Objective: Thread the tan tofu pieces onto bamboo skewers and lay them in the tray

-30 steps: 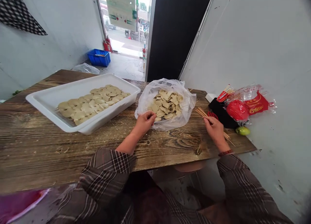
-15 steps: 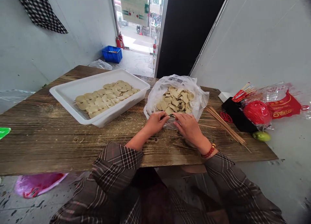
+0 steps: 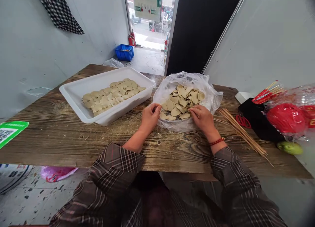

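Thin, pale, round slices (image 3: 180,103) lie heaped in an open clear plastic bag (image 3: 211,95) on the table. At the bag's left front edge, my left hand (image 3: 150,118) is closed, thumb and fingertips pinched together; whatever they hold is too small to make out. My right hand (image 3: 203,119) is at the heap's right edge, thumb and forefinger pinched against the slices, and what is between them cannot be told. To the left stands a white tray (image 3: 105,120) holding rows of similar slices on thin sticks. A bundle of bamboo skewers (image 3: 242,131) lies right of my right hand.
Red-handled scissors (image 3: 243,121), a black box (image 3: 258,125), a red wrapped bundle (image 3: 286,118) and a green fruit (image 3: 290,147) sit at the wooden table's (image 3: 98,148) right end. A green card (image 3: 11,131) is at the left. Beyond the table are a blue crate (image 3: 124,53) and a doorway.
My hands, close together at the bag's front edge before, have moved apart. The right hand has gone to the heap's right side. The whole view has shifted slightly.
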`<state>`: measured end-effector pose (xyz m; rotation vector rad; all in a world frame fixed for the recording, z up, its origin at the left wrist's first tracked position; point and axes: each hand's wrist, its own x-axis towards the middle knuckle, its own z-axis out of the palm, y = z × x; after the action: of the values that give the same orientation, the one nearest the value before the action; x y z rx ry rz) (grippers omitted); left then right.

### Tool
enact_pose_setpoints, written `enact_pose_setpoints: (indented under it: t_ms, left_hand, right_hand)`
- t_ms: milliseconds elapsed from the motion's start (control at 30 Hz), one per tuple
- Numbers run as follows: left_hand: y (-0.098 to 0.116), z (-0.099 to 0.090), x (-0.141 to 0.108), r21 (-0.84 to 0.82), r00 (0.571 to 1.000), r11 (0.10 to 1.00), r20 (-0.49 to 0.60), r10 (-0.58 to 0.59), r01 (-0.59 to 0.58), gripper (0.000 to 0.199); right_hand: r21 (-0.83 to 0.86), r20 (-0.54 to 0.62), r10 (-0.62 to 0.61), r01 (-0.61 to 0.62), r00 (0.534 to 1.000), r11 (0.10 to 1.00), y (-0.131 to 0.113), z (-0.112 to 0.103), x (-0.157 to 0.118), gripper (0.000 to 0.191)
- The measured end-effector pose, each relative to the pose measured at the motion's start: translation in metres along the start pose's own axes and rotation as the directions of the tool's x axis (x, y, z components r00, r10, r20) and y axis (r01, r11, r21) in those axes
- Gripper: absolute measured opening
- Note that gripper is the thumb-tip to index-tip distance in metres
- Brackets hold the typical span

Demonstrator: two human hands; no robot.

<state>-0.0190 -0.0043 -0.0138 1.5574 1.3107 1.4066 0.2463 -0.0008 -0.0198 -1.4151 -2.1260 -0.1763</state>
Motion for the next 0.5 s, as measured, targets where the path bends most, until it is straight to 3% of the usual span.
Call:
enact_pose_setpoints:
  t_ms: [200,367,500]
  left_hand:
    - [-0.003,-0.003,0.003,0.111,1.0,0.994,-0.026,0.01,-0.007,0.017]
    - [-0.006,-0.004,0.004,0.144,0.999,0.99,-0.05,0.015,-0.008,0.018]
    - [0.004,0.001,0.007,0.142,0.998,0.99,-0.067,0.013,-0.003,0.016]
  right_hand:
    - [0.114,-0.107,0.058,-0.045,0.993,0.993,0.017,0.002,-0.002,0.025]
    - [0.239,-0.103,0.131,-0.103,0.986,0.966,0.027,0.004,0.0,0.027]
    - [0.248,-0.104,0.148,-0.119,0.983,0.962,0.032,0.006,0.001,0.024]
